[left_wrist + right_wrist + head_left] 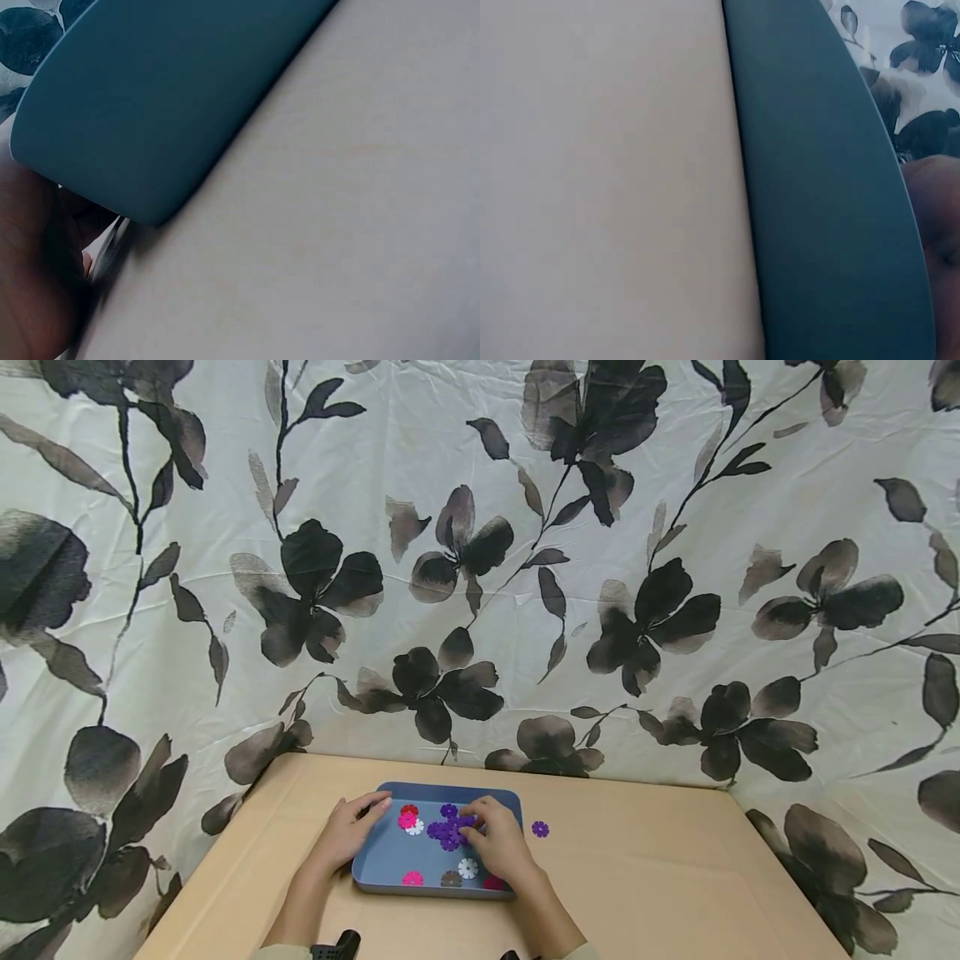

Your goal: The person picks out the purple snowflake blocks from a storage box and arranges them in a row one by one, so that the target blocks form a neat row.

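Observation:
A blue-grey tray point(390, 860) lies on the table, with small flower-shaped notched discs inside. My left hand point(347, 833) holds the tray's left side, thumb over the rim; in the left wrist view its fingers point(90, 217) show beside the tray's corner. My right hand point(498, 839) reaches over the right rim and pinches a purple disc point(467, 821) at the edge of a cluster of purple discs point(447, 833). The fingertips partly cover that disc, so whether it is joined to the cluster I cannot tell. In the right wrist view the tray wall hides most of the right hand.
Inside the tray lie a pink disc point(412, 878), a brown disc point(451, 878), a white disc point(468, 867) and a red disc point(493, 882). A red, pink and white group point(409, 820) sits at the left. One purple disc point(540, 829) lies on the table point(660, 860). Floral cloth point(525, 635) hangs behind.

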The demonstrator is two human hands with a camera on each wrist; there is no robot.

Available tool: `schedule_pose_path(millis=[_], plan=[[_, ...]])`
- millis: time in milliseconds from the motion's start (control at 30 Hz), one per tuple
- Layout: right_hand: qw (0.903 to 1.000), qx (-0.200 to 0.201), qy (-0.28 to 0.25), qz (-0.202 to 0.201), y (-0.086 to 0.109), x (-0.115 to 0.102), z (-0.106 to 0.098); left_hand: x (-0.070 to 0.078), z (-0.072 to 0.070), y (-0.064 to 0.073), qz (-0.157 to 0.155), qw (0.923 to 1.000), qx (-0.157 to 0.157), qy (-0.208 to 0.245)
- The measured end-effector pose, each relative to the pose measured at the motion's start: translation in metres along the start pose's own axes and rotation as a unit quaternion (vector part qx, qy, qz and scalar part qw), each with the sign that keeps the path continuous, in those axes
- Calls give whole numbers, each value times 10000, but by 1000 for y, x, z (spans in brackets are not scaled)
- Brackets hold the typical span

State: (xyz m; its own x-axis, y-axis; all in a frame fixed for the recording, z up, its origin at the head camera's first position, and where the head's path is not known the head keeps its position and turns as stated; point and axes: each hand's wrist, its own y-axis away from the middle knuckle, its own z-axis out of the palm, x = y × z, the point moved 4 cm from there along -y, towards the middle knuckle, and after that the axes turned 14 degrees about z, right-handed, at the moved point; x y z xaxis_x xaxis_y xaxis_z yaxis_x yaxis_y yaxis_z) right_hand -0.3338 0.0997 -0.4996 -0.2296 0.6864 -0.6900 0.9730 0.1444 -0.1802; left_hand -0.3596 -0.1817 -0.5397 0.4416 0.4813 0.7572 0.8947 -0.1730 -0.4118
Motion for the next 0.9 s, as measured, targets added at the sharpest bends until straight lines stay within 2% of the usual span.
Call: schedule_pose_path(millis=[133,300,533,700,900], plan=[[9995,-112,285,104,-1,4,10,-1,1,-1,28,10000,6,-12],[9982,-391,406,-179,-1,8,19,-1,0,-1,15,10000,-12,7],[9944,-311,922,-404,2,3,25,-1,0,0,-14,10000,23,36],[9947,-347,947,-184,2,5,25,-2,-1,0,5,10000,10,6],[9966,-438,688,68,1,7,23,-2,1,-1,-1,10000,-5,-48]])
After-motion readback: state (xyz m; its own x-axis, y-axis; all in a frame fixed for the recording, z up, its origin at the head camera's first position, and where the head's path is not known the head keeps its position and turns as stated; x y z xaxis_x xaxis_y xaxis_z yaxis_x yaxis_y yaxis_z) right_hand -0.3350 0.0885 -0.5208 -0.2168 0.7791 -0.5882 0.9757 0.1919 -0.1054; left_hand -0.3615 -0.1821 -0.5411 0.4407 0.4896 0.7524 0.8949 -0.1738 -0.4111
